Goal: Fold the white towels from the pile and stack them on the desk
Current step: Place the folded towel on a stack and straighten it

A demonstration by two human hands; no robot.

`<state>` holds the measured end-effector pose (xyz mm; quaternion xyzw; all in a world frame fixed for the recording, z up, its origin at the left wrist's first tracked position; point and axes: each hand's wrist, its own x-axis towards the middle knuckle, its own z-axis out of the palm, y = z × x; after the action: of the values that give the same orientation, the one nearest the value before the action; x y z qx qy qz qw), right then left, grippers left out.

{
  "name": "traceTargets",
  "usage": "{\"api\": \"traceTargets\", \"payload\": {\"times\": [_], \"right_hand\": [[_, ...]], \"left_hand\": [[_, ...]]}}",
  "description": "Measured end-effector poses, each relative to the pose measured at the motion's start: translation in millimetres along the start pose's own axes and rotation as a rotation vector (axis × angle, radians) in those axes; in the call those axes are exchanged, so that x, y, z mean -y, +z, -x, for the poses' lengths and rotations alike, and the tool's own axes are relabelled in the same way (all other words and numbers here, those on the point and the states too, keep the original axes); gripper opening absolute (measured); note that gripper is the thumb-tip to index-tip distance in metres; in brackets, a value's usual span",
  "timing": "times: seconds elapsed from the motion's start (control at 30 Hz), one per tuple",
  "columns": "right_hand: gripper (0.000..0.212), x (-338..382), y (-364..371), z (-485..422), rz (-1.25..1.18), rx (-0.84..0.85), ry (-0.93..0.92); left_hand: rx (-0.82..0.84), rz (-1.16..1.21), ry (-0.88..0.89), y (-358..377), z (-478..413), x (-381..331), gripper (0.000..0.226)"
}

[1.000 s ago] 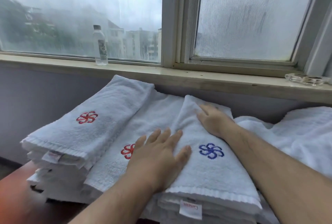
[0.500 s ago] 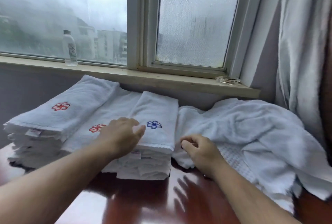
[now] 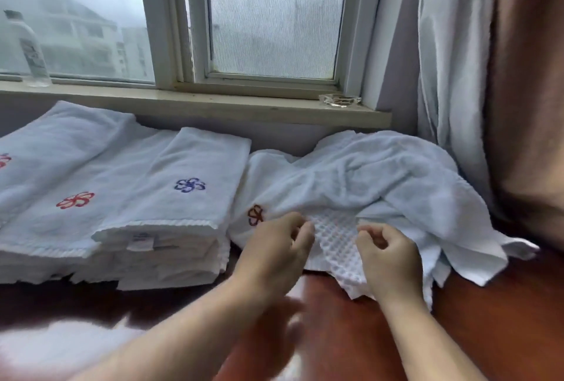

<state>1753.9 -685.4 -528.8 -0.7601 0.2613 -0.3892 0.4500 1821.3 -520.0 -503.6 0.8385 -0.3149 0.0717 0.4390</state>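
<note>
Head view: both hands now at the loose pile (image 3: 381,179) right of centre, off the folded stacks (image 3: 183,197) at left. Left hand (image 3: 274,249) moved from the blue-flower towel (image 3: 195,179) across to the waffle-weave towel (image 3: 334,234), fingers curled, seemingly pinching its left edge. Right hand (image 3: 389,258) a little higher than half a second ago, fingers curled at the same cloth's right side; actual grip impossible to tell. Red-brown desk (image 3: 488,319) along the bottom. Bottle (image 3: 30,47) on the sill, upper left; glass ashtray (image 3: 340,100) on the sill, upper centre-right; curtain (image 3: 451,60) at right.
</note>
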Motion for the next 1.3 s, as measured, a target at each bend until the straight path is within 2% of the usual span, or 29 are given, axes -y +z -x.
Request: {"api": "traceTargets", "payload": {"times": [0.13, 0.17, 0.27, 0.33, 0.43, 0.57, 0.6, 0.67, 0.73, 0.8, 0.9, 1.0, 1.07, 1.13, 1.2, 1.3], "right_hand": [[0.017, -0.7, -11.3, -15.8, -0.304, 0.115, 0.232], [0.018, -1.7, -10.6, -16.6, -0.272, 0.127, 0.254], [0.014, -8.1, -2.0, -13.9, 0.041, 0.102, 0.200], [0.022, -5.7, 6.8, -8.4, 0.190, 0.126, 0.102], [0.036, -6.8, 13.0, -6.3, 0.366, 0.157, -0.050], [0.027, -11.8, 11.0, -10.1, 0.350, 0.124, -0.047], [0.031, -10.4, 11.3, -10.2, 0.352, 0.094, -0.066], [0.046, -10.2, 11.2, -11.5, 0.350, 0.027, -0.110], [0.048, -10.5, 9.1, -13.6, 0.347, 0.013, -0.124], [0.044, -11.7, 6.0, -17.1, 0.334, 0.033, -0.094], [0.055, -16.0, 4.4, -21.3, 0.299, 0.036, -0.039], [0.051, -18.7, 6.2, -22.5, 0.280, 0.020, -0.047], [0.052, -15.3, 4.9, -20.0, 0.199, 0.001, -0.050], [0.051, -11.6, 1.8, -17.9, 0.018, 0.084, 0.005], [0.061, -10.3, -0.5, -17.4, -0.305, 0.295, 0.146], [0.094, -5.9, -3.3, -17.3, -0.710, 0.594, 0.349]], "left_hand": [[-0.072, 0.124, -0.091, 44.1, -12.3, 22.9, 0.019], [-0.101, 0.113, -0.111, 51.5, -14.5, 28.2, 0.030], [-0.115, 0.060, -0.239, 65.0, -27.5, 36.6, 0.073], [-0.126, 0.052, -0.318, 70.9, -37.8, 37.4, 0.079], [-0.242, 0.136, -0.323, 75.5, -46.7, 38.0, 0.055], [-0.271, 0.262, -0.235, 73.2, -45.2, 39.3, 0.015], [-0.263, 0.279, -0.206, 71.4, -44.2, 38.6, 0.009], [-0.258, 0.311, -0.146, 67.9, -42.6, 37.1, 0.013], [-0.277, 0.386, -0.095, 59.6, -41.1, 34.6, 0.011], [-0.295, 0.540, -0.043, 46.4, -40.0, 31.2, 0.005], [-0.263, 0.820, 0.042, 26.7, -38.1, 29.3, 0.009], [-0.186, 0.960, -0.048, 21.6, -34.3, 30.0, 0.019], [-0.152, 0.973, -0.105, 21.2, -33.1, 29.0, 0.018], [-0.092, 1.002, -0.092, 20.7, -33.2, 26.0, 0.020], [0.011, 1.011, -0.010, 21.2, -32.2, 21.3, 0.020], [0.132, 0.901, 0.093, 24.3, -29.7, 15.8, 0.034]]}}
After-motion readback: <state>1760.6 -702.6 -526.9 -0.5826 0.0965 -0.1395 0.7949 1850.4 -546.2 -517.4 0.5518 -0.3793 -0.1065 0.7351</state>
